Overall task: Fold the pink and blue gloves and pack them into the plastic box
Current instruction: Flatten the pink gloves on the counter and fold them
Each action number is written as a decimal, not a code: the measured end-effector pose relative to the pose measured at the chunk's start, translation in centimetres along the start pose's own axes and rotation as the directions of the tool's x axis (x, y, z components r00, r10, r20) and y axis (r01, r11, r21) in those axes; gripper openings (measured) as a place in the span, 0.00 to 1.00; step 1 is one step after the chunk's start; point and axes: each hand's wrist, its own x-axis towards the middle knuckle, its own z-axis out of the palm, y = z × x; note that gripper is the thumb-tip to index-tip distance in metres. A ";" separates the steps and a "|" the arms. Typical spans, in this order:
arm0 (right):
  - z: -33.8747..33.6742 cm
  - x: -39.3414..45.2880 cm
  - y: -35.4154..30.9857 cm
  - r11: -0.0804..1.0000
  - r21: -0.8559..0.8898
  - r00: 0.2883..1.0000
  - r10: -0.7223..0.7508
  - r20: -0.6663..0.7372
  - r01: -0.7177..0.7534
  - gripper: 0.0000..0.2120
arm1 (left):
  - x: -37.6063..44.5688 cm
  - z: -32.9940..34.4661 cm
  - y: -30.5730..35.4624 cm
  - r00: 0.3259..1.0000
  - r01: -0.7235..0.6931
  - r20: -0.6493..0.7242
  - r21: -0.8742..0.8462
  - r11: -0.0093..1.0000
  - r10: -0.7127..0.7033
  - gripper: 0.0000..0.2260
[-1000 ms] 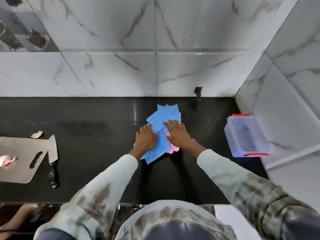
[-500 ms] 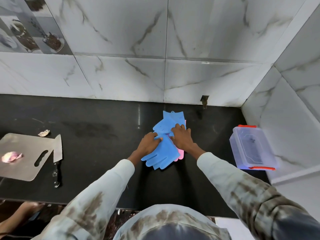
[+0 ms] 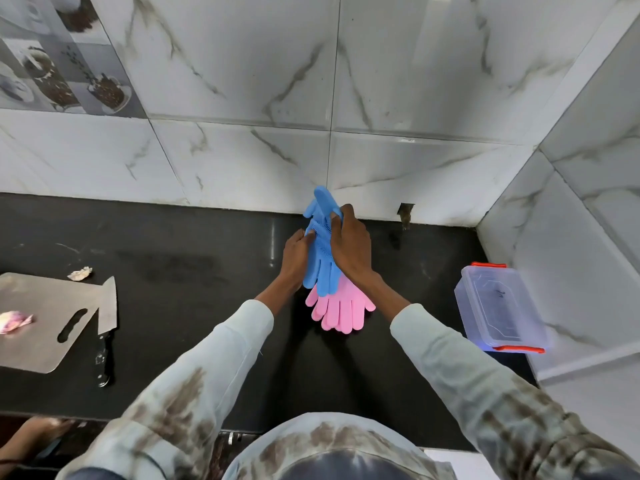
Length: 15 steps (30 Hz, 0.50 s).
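Fingers of both my left hand [image 3: 297, 252] and right hand [image 3: 350, 244] are pinching the floppy, grippy blue gloves [image 3: 322, 263] mid-length, above the pink gloves [image 3: 341, 308], left of the plastic box [image 3: 502, 308].

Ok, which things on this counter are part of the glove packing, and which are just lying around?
Part of the job:
- blue rubber gloves, held by left hand and right hand
- pink rubber gloves
- clear plastic box with orange clips

Lying about:
- steel chopping board
- black-handled cleaver
- crumpled white scrap
- pinkish peel
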 end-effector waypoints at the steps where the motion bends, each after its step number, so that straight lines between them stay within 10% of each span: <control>1: 0.2 0.0 -0.4 0.997 0.067 0.999 0.044 0.016 -0.045 0.09 | 0.0 -0.6 0.2 1.000 0.001 -0.010 -0.030 1.000 -0.001 0.06; 4: 1.5 0.3 -1.4 0.873 0.351 0.940 0.299 0.164 -0.338 0.14 | 0.4 -2.9 0.5 0.992 -0.055 -0.112 0.003 0.999 0.055 0.08; 10: 5.6 -2.3 -3.8 0.141 0.603 0.610 0.339 0.716 -0.785 0.17 | 0.3 -8.9 1.0 0.944 -0.087 -0.256 0.410 0.908 0.206 0.12; 12: 6.5 -2.9 -3.9 0.131 0.567 0.578 0.299 0.759 -0.813 0.22 | -0.1 -10.0 0.7 0.938 -0.018 -0.251 0.655 0.756 0.240 0.15; 15: 6.8 -3.7 -3.5 0.504 0.364 0.567 0.340 0.751 -0.784 0.25 | -0.9 -9.8 -1.3 0.962 0.073 -0.224 0.761 0.644 0.156 0.20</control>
